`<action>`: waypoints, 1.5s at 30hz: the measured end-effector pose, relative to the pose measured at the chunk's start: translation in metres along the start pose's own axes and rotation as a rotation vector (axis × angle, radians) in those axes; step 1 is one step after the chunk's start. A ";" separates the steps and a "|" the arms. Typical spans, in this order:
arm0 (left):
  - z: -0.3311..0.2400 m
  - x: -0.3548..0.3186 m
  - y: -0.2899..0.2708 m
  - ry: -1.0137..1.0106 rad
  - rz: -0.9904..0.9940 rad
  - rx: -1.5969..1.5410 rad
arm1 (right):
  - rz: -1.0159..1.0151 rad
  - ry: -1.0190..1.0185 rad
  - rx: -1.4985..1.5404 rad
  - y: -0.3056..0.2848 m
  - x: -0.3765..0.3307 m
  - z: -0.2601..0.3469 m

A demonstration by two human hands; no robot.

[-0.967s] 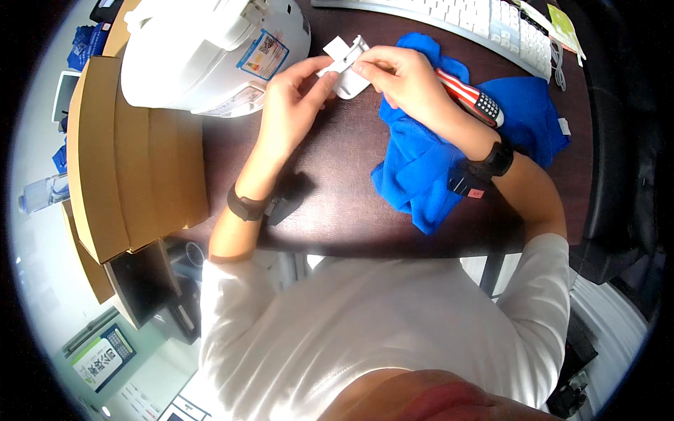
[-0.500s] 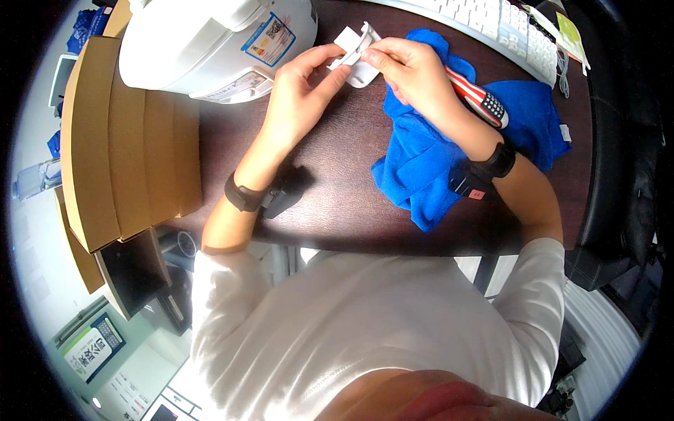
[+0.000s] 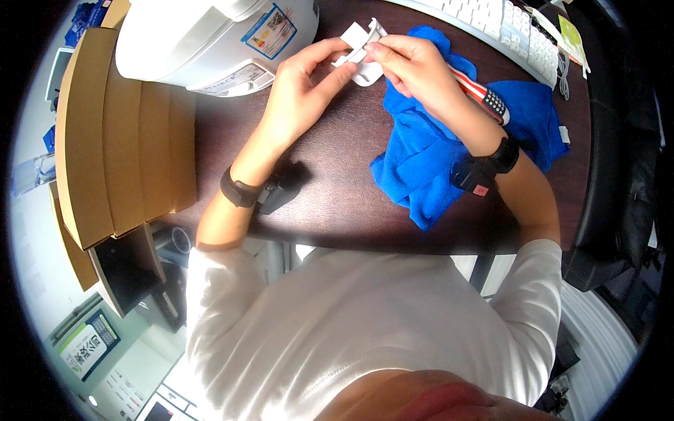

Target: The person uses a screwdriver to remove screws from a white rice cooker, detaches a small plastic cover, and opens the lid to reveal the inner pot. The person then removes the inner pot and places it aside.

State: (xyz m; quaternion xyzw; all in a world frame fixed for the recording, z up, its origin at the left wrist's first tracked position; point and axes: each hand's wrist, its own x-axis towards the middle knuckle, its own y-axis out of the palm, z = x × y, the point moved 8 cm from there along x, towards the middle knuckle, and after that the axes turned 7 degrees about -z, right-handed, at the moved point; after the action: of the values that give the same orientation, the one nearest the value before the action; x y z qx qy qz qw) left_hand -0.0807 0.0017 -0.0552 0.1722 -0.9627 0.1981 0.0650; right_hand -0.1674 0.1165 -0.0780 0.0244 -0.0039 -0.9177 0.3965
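My left hand (image 3: 298, 95) grips a small white plastic part (image 3: 366, 74) between thumb and fingers, above the dark table. It has a curved, ridged edge and a flat flap. My right hand (image 3: 414, 70) pinches at the part's right side with thumb and forefinger; whether something small sits in that pinch cannot be made out. Just left of both hands stands a white rice cooker (image 3: 189, 52) with a label on its side. Beneath my right forearm lies a crumpled blue cloth (image 3: 414, 165), and a handheld object with red-and-white stripes and dark dotted end (image 3: 496, 110) rests on it.
Cardboard boxes (image 3: 130, 133) stand at the left edge of the dark wooden table (image 3: 337, 175). A white keyboard (image 3: 495, 27) lies at the far right, beside a bundled cable (image 3: 563, 74). A black chair (image 3: 618, 196) is past the table's right edge.
Both hands have shifted very slightly rightward with the white part still between them. My right wrist has turned a little, and the rest of the scene has moved slightly in view.
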 end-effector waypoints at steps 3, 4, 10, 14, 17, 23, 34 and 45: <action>0.000 0.000 0.000 -0.020 0.006 -0.031 | 0.014 -0.029 0.015 0.001 -0.002 0.002; -0.001 0.000 0.000 -0.015 0.000 -0.031 | 0.010 -0.025 -0.001 0.001 -0.002 0.002; -0.007 -0.002 -0.001 0.067 -0.011 0.050 | -0.015 -0.023 -0.060 -0.001 -0.003 0.003; -0.003 -0.002 -0.001 0.024 0.008 0.021 | -0.016 0.006 -0.065 -0.002 -0.004 0.002; -0.002 -0.002 -0.002 -0.015 -0.002 -0.049 | -0.051 -0.039 -0.059 -0.006 -0.008 0.010; -0.005 -0.004 -0.013 -0.057 -0.091 -0.072 | -0.294 -0.375 -0.253 -0.024 -0.009 0.035; -0.071 -0.014 -0.034 0.289 -0.254 0.408 | -0.238 -0.527 -0.520 0.008 -0.015 0.053; -0.087 -0.025 -0.041 0.655 -0.353 0.579 | -0.094 -0.445 -0.177 0.017 0.006 0.064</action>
State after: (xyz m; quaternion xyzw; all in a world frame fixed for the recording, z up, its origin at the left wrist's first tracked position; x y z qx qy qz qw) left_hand -0.0377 0.0088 0.0345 0.2726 -0.7529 0.4881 0.3473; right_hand -0.1620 0.1001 -0.0138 -0.2132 -0.0093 -0.9147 0.3434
